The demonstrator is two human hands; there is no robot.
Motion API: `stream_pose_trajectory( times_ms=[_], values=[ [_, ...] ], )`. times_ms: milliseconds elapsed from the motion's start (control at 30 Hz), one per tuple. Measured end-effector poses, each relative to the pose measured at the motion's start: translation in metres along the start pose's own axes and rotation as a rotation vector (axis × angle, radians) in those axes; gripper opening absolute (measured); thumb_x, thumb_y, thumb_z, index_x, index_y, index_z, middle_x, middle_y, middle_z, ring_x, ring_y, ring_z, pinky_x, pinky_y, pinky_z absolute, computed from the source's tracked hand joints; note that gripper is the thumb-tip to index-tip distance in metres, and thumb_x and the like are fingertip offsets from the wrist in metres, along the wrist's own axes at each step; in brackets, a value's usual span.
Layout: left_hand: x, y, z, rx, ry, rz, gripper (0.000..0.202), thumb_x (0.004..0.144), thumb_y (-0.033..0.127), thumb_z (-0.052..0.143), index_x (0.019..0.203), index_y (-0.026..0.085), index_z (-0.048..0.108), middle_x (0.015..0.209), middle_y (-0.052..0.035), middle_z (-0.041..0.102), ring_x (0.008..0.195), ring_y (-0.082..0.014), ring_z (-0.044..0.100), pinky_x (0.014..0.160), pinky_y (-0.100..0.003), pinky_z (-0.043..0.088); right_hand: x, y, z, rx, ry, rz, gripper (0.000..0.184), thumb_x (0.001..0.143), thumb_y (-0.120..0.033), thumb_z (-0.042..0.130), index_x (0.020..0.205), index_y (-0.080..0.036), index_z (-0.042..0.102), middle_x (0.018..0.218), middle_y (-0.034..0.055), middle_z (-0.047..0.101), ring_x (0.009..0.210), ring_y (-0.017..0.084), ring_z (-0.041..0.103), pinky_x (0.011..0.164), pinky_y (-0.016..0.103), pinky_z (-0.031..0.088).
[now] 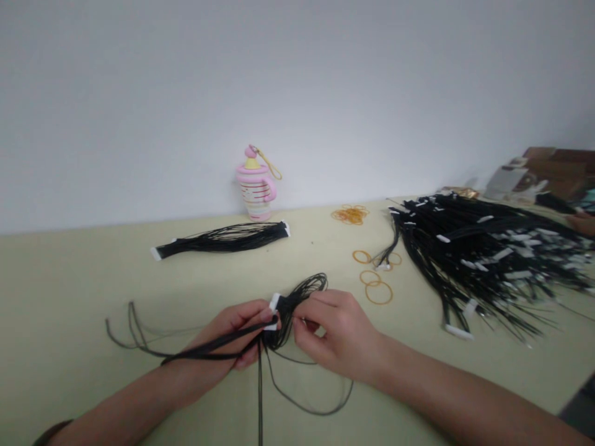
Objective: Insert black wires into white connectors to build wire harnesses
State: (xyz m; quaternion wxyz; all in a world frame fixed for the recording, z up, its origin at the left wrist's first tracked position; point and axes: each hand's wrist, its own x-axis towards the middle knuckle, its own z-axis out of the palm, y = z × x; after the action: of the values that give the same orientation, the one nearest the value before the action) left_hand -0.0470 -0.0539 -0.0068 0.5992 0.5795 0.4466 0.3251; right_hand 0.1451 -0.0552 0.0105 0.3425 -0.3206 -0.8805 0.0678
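Note:
Near the front middle of the table, my left hand (248,325) is closed around a folded bundle of thin black wires with white connectors, a wire harness (297,297). A white connector (274,302) shows at its fingertips, and loose wire ends trail left over the wrist and down toward me. My right hand (332,328) pinches at the looped side of the same bundle, thumb and forefinger together. Whether something small sits between those fingertips is hidden. Behind both hands another wire harness (227,238) lies stretched out flat.
Several loose rubber bands (379,292) lie right of my hands, with a pile of rubber bands (351,215) farther back. A large heap of black harnesses (488,248) covers the right side. A pink striped cup (255,192) stands by the wall. Another person's hand (583,222) shows at far right.

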Motion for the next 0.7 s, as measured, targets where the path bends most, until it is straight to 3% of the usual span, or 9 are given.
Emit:
stream_pose_trajectory(
  times_ms=[167,400,567,700],
  values=[
    [0.0,-0.001,0.003,0.042,-0.03,0.022,0.029,0.079,0.041,0.047,0.065,0.016,0.047,0.049,0.0066,0.032,0.039,-0.0036,0.024,0.036,-0.015,0.016,0.0,-0.001,0.003,-0.061,-0.017,-0.012,0.019,0.083,-0.021,0.042,0.071,-0.014,0.055,0.061,0.0005,0.052,0.056,0.009,0.045,0.055,0.021,0.033],
    [0.002,-0.005,0.006,-0.008,-0.03,0.082,0.029,0.074,0.042,0.053,0.066,0.015,0.049,0.06,0.0028,0.038,0.055,-0.0075,0.03,0.046,-0.018,0.023,0.001,-0.002,0.005,-0.074,0.001,-0.023,0.017,0.081,-0.018,0.044,0.066,-0.015,0.05,0.059,-0.0009,0.049,0.053,0.009,0.041,0.053,0.021,0.029],
    [0.004,-0.012,0.002,-0.006,-0.024,0.073,0.03,0.075,0.042,0.053,0.064,0.016,0.044,0.059,0.0036,0.033,0.054,-0.0073,0.026,0.046,-0.019,0.02,-0.001,-0.001,0.011,-0.083,0.012,-0.016,0.016,0.081,-0.019,0.044,0.068,-0.016,0.051,0.059,-0.0001,0.05,0.055,0.01,0.042,0.055,0.022,0.03],
    [0.005,-0.013,0.004,-0.071,0.005,0.091,0.032,0.068,0.044,0.06,0.061,0.015,0.048,0.057,0.0031,0.037,0.053,-0.0072,0.03,0.047,-0.019,0.025,0.0,-0.001,0.011,-0.073,0.037,-0.025,0.016,0.081,-0.016,0.043,0.067,-0.015,0.052,0.059,0.0004,0.051,0.055,0.01,0.043,0.055,0.022,0.03]
  ],
)
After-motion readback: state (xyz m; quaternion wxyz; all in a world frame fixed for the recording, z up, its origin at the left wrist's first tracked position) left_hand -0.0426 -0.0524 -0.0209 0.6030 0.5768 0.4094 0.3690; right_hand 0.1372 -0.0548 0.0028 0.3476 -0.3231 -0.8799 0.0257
